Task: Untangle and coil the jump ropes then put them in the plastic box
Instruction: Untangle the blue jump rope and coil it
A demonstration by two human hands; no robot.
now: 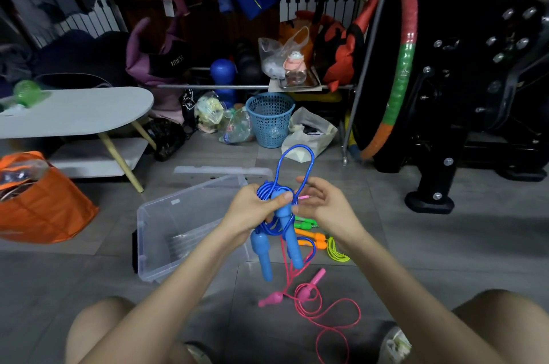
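My left hand (252,209) grips a bundle of blue jump rope (295,152) coils with its two blue handles (264,256) hanging down, thumb pressed over the bundle. A tall blue loop stands up above both hands. My right hand (326,206) pinches a pink rope end beside the blue loop. The pink jump rope (323,316) trails down to the floor, its pink handles (309,286) lying between my knees. The clear plastic box (166,232) stands open on the floor to the left of my hands. Orange and green handles (312,237) and a yellow-green rope (337,252) lie on the floor under my right wrist.
The box lid (219,172) lies behind the box. An orange bag (44,209) sits at the left by a low white table (77,111). A blue basket (270,119), plastic bags and black exercise equipment (463,96) line the back and right.
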